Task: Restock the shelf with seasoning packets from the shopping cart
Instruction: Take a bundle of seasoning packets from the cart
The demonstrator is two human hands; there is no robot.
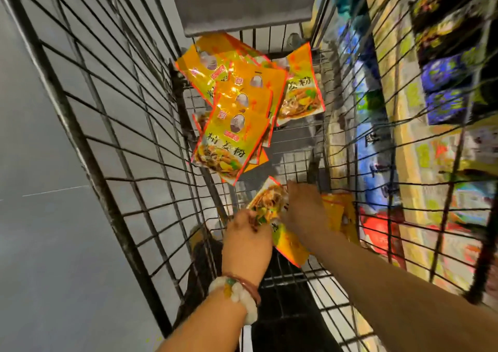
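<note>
Both hands reach into a wire shopping cart [113, 125] holding yellow seasoning packets.

The cart's mesh basket fills the view, beside a blurred shelf [431, 109] of packaged goods on its right. A loose pile of seasoning packets [237, 109] lies at the cart's far end, overlapping one another. Nearer, the left hand [246, 233] and right hand [304, 211] meet on a small bunch of packets [269, 206]; the left fingers curl onto its edge, while the right fingers' hold is too blurred to tell. Beaded bracelets [237, 292] circle the left wrist.
</note>
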